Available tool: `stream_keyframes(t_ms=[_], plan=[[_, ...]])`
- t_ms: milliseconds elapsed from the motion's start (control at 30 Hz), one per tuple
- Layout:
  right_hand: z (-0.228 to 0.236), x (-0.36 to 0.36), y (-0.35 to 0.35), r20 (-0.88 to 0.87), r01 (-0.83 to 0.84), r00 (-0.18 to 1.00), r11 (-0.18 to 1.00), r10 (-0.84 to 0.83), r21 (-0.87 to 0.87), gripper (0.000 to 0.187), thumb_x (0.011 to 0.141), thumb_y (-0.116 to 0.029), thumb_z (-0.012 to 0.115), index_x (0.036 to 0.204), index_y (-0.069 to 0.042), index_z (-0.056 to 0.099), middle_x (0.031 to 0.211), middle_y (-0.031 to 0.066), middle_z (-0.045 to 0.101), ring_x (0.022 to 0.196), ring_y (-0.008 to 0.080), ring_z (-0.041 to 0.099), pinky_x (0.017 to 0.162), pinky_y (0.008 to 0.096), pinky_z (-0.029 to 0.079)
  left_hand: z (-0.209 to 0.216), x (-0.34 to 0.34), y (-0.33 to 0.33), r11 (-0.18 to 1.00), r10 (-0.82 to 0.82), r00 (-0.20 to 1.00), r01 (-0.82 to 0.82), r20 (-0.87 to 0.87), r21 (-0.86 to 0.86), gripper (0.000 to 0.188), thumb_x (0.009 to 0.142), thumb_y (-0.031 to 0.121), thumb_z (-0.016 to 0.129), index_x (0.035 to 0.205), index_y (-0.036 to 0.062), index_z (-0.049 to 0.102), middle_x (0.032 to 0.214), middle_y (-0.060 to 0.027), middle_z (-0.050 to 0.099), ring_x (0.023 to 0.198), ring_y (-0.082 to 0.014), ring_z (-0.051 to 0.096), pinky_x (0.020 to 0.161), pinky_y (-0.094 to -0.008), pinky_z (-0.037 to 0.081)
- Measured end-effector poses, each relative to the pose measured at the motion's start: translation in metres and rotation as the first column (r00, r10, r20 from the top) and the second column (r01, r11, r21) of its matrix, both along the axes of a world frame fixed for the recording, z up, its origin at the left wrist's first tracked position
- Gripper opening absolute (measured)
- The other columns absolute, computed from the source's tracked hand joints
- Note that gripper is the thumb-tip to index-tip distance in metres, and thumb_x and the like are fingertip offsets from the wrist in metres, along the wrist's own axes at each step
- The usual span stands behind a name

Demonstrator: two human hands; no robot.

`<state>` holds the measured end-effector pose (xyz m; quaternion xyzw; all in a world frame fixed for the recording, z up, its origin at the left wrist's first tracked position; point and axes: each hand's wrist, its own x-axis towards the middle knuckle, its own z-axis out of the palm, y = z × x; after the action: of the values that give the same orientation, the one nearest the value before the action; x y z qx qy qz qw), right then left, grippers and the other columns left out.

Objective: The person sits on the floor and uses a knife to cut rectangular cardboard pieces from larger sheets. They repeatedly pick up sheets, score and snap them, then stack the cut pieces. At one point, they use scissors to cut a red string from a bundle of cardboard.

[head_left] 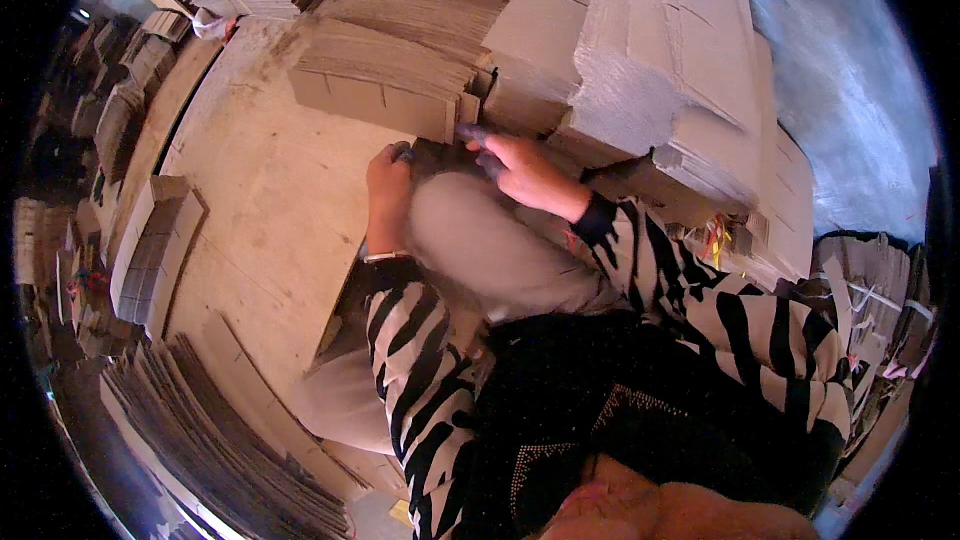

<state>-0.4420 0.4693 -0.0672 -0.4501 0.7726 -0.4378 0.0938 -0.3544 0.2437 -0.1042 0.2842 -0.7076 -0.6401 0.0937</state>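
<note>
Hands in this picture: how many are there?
2: the left hand by the right edge of the wooden board, and the right hand near the cardboard stack ahead. No other hands show.

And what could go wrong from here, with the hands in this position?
The right hand has its fingers close to the end of the cardboard row; the edges there might scrape them. The large cardboard pile on the right looks uneven at its edges, so part of it could slide.

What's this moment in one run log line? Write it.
left hand: curled by wooden board | right hand: near cardboard stack | stack: on board | grips: unclear
</note>
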Motion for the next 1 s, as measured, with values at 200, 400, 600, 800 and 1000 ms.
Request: stream_keyframes(t_ms=[200,400,600,800,1000], plan=[[0.012,-0.011,-0.039,-0.181,0.145,0.981,0.879,-0.067,0.455,0.024,0.079,-0.007,0.056,0.102,-0.004,0.057,0.083,0.0188,0.066,0.079,0.0392,0.064,0.068,0.0516,0.049,-0.019,-0.002,-0.005,0.899,0.095,0.995,-0.069,-0.037,0.431,0.022,0.093,0.013,0.049,0.11,0.0024,0.056,0.09,-0.0066,0.06,0.072,-0.0156,0.059,0.063,-0.0289,0.053],[-0.01,-0.015,-0.04,-0.188,0.106,0.982,0.812,0.004,0.574,0.046,0.078,-0.007,0.055,0.123,-0.014,0.052,0.082,0.0189,0.065,0.081,0.0409,0.063,0.066,0.0542,0.047,0.009,-0.018,0.001,0.889,0.162,0.982,-0.188,0.096,0.417,0.035,0.091,0.031,0.057,0.112,0.0032,0.051,0.087,-0.0087,0.058,0.073,-0.016,0.058,0.059,-0.031,0.052],[-0.004,-0.013,-0.047,-0.161,0.088,0.987,0.842,-0.002,0.532,0.03,0.077,-0.008,0.056,0.107,-0.011,0.062,0.087,0.0208,0.066,0.084,0.0409,0.063,0.071,0.0532,0.048,0.011,-0.046,-0.019,0.926,0.361,0.916,-0.374,0.173,0.052,0.074,0.082,0.04,0.068,0.133,-0.0063,0.041,0.109,-0.019,0.061,0.086,-0.0284,0.063,0.06,-0.0383,0.052],[-0.017,-0.008,-0.038,-0.085,-0.004,0.995,0.892,0.047,0.453,0.025,0.075,-0.009,0.057,0.098,-0.006,0.065,0.087,0.022,0.066,0.085,0.0416,0.063,0.075,0.051,0.05,0.033,-0.087,-0.031,0.88,0.457,0.871,-0.472,0.179,0.047,0.068,0.079,0.037,0.07,0.12,-0.0141,0.052,0.111,-0.0243,0.064,0.102,-0.0364,0.063,0.089,-0.0406,0.048],[-0.024,0.002,-0.018,-0.028,-0.013,0.999,0.908,0.027,0.418,0.019,0.075,-0.008,0.057,0.092,-0.001,0.063,0.085,0.0241,0.064,0.082,0.044,0.062,0.074,0.0519,0.048,-0.009,-0.104,-0.058,0.931,0.363,0.902,-0.339,0.233,-0.135,0.036,0.083,0.026,0.065,0.098,-0.0066,0.065,0.086,-0.0188,0.065,0.082,-0.033,0.065,0.061,-0.0428,0.053]])
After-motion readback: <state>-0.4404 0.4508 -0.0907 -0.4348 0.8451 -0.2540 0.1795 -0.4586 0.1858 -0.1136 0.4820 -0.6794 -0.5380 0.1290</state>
